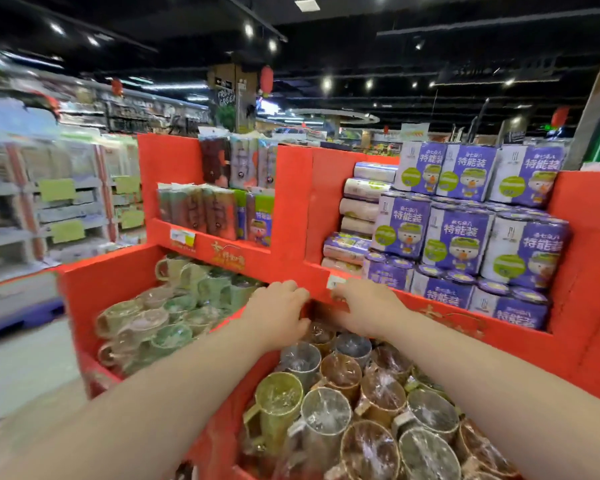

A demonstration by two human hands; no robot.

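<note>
The red display stand point(291, 209) holds two bins of film-wrapped mugs, and both hands reach to the far end of the right bin point(219, 452), under the shelf lip. The left hand point(278, 315) and right hand point(366, 310) flank a brown wrapped mug point(321, 332), upright just below and between them, about equally near (fingers bent down; whether either grips anything I cannot tell), beneath a white price label point(336, 282)
</note>
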